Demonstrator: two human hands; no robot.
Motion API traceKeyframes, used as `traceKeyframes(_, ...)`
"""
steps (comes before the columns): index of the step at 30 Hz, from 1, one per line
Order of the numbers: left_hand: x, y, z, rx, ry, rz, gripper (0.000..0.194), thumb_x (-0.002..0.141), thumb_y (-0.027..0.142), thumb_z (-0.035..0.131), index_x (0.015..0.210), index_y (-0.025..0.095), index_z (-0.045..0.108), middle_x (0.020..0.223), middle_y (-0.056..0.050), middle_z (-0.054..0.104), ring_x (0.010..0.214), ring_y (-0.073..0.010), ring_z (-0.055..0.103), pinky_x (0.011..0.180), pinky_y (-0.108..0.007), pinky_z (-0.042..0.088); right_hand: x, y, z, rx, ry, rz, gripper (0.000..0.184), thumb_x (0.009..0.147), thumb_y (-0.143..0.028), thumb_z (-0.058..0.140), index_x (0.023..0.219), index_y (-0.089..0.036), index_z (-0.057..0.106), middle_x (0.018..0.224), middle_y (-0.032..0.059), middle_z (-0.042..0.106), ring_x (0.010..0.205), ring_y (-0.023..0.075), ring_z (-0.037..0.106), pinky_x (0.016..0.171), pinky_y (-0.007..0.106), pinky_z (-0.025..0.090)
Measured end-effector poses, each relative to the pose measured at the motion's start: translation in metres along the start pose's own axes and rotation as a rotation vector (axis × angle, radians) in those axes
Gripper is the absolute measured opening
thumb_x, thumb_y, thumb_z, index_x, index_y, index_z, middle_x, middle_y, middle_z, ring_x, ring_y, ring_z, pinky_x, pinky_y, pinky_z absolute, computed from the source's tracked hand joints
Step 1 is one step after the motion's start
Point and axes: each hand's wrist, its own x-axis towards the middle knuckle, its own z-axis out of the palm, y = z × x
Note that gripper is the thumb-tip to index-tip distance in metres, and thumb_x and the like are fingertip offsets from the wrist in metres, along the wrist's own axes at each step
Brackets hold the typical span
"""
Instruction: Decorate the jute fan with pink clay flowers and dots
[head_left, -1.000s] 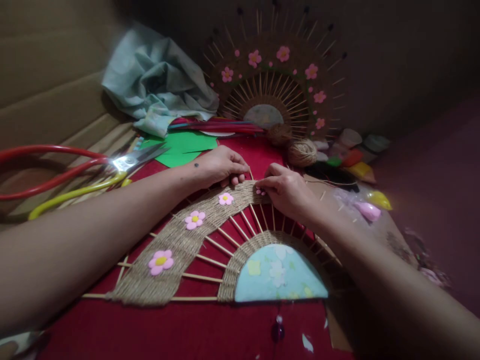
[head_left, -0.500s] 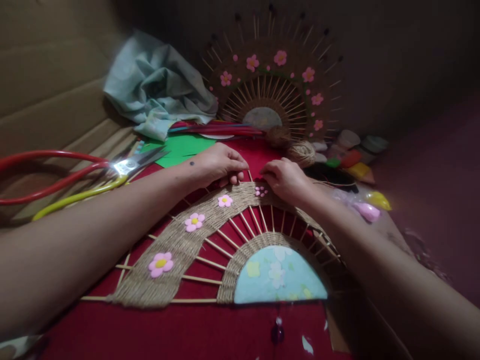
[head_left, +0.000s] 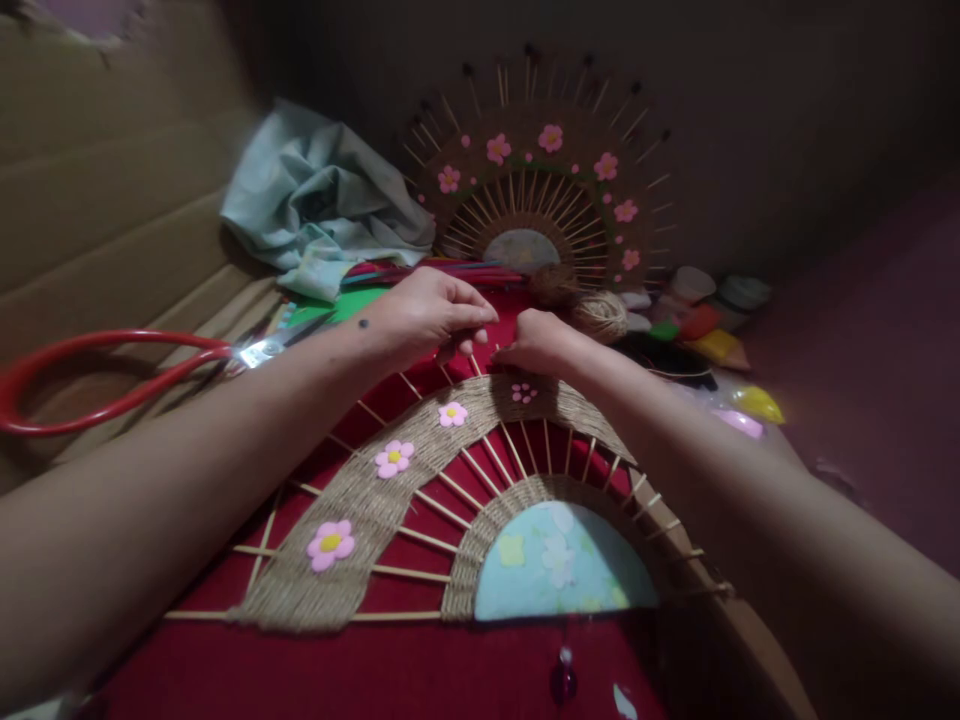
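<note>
A half-round fan of wooden sticks and woven twine (head_left: 300, 590) lies flat, with a pale blue floral half-disc (head_left: 517, 580) at its base. Pink flowers (head_left: 330, 545) with yellow centres sit along its outer twine band. Farther along that band is a small ring of pink petals (head_left: 523, 393) without a yellow centre. Over the band's far edge, my left hand (head_left: 439, 312) pinches thumb and fingers together; whatever is in them is too small to make out. Close on its right, my right hand (head_left: 536, 342) is curled above the petals, fingertips down by the stick ends, their contents hidden.
Red-handled scissors (head_left: 112, 378) lie at left, partly behind my left arm. Behind are a crumpled light blue cloth (head_left: 322, 190), a green sheet (head_left: 360, 300), a twine ball (head_left: 600, 315) and a finished-looking flowered fan (head_left: 517, 250). Coloured clay packs (head_left: 757, 403) lie at right.
My right hand has moved left, closer to my left hand. The left hand has shifted slightly away from the band. The whole view has tilted a little.
</note>
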Motion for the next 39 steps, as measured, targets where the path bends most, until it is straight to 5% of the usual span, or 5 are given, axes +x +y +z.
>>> traceKeyframes(15,0.015,-0.012,-0.035,-0.089,0.140,-0.036,0.007,0.079,0.008,0.060,0.073,0.010,0.059,0.060,-0.003,0.060,0.050,-0.0078,0.054,0.050,-0.021,0.039,0.001,-0.011,0.004,-0.016,0.025,0.007,0.033,0.073,-0.030,0.060,0.096,-0.009,0.072,0.090,0.0203,0.071,0.084,0.0270,0.067,0.061,0.030,0.045)
traceKeyframes(24,0.018,-0.030,-0.035,-0.427,-0.259,-0.361,0.038,0.095,0.023,0.033,0.080,0.005,0.062,0.074,-0.018,0.069,0.073,-0.0228,0.069,0.073,-0.037,0.054,-0.018,-0.018,-0.022,0.049,0.069,-0.062,0.031,0.076,-0.026,0.053,0.094,-0.008,0.072,0.075,0.0152,0.070,0.068,0.0219,0.062,0.056,0.029,0.038)
traceKeyframes(28,0.022,-0.039,-0.049,-0.562,-0.469,-0.354,0.035,0.094,0.026,0.037,0.095,0.005,0.064,0.086,-0.020,0.071,0.080,-0.0259,0.070,0.074,-0.040,0.054,-0.023,-0.018,-0.028,0.065,0.075,-0.085,0.029,0.076,-0.024,0.053,0.092,-0.009,0.071,0.070,0.0127,0.069,0.063,0.0185,0.058,0.054,0.028,0.036)
traceKeyframes(32,0.022,-0.045,-0.053,-0.555,-0.520,-0.368,0.043,0.096,0.032,0.033,0.095,0.004,0.065,0.089,-0.023,0.071,0.081,-0.0276,0.070,0.068,-0.037,0.055,-0.024,-0.020,-0.031,0.072,0.068,-0.107,0.027,0.076,-0.022,0.051,0.087,-0.008,0.072,0.069,0.0127,0.068,0.059,0.0174,0.056,0.052,0.028,0.034)
traceKeyframes(39,-0.001,-0.045,-0.019,-0.791,-0.624,-0.420,0.073,0.090,0.062,0.024,0.104,0.002,0.064,0.076,-0.020,0.070,0.071,-0.0226,0.068,0.073,-0.034,0.052,-0.031,-0.020,-0.036,0.075,0.028,-0.211,0.023,0.077,-0.015,0.049,0.075,-0.011,0.072,0.065,0.0113,0.067,0.061,0.0178,0.058,0.056,0.028,0.038)
